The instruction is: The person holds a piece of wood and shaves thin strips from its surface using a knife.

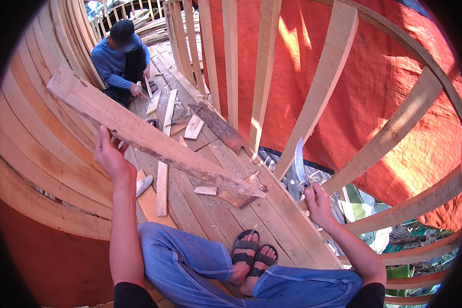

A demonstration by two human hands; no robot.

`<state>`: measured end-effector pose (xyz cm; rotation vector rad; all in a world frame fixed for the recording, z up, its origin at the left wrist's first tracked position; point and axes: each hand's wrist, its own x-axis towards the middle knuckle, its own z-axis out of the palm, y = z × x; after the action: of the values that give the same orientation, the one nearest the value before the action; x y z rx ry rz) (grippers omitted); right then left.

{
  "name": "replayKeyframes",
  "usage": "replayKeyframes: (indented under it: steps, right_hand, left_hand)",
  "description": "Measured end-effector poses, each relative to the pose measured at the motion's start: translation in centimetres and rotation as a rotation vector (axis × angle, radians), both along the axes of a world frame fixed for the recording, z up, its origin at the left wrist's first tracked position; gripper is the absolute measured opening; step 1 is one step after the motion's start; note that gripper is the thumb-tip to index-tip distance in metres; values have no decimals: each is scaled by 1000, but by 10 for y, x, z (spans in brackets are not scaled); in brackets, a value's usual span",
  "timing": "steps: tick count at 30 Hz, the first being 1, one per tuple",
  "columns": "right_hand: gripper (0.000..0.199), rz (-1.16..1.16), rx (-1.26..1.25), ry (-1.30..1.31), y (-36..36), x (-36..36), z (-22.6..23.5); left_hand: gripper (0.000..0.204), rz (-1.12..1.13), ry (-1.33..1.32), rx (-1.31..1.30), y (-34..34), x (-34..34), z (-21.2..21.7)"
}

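My left hand point(114, 156) grips a long wooden board point(154, 133) by its lower edge, near its wider end. The board slants across in front of me, its upper left end raised and its narrower lower right end by a piece of wood on the floor. Rough, bark-like patches run along its near edge. In my right hand point(319, 205) is a knife point(299, 163), held by its dark handle with the broad blade pointing up. The blade is apart from the board, close to the wooden railing slats.
Offcuts point(194, 127) and shavings lie on the plank floor point(215, 218). Farther off, a person point(122, 61) in a blue top crouches, hands at a wood strip. Upright slats point(321, 84) stand on my right before an orange sheet point(395, 118); a plank wall point(46, 138) curves on my left.
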<state>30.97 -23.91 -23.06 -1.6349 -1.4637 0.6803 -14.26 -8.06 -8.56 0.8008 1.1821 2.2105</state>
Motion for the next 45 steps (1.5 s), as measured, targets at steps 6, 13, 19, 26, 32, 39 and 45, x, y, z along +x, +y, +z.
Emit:
replayKeyframes:
  steps: [6, 13, 19, 26, 32, 39, 45]
  right_hand:
    - [26, 60, -7, 168, -1, -4, 0]
    - [38, 124, -314, 797, 4, -1, 7]
    - [45, 203, -585, 1231, 10, -2, 8]
    - [43, 168, -448, 727, 9, 4, -20]
    - [23, 189, -415, 605, 12, -34, -6]
    - [35, 225, -112, 282, 34, -182, 2]
    - [30, 141, 118, 326, 23, -267, 17]
  left_hand:
    - [35, 70, 16, 64, -7, -2, 6]
    - [31, 105, 60, 116, -16, 3, 13]
    - [36, -30, 3, 181, -10, -10, 8]
    - [53, -192, -100, 210, -21, 1, 26]
    - [52, -294, -153, 190, -22, 13, 32]
    - [47, -370, -126, 249, -31, 8, 30]
    - [49, -363, -65, 340, -29, 10, 32]
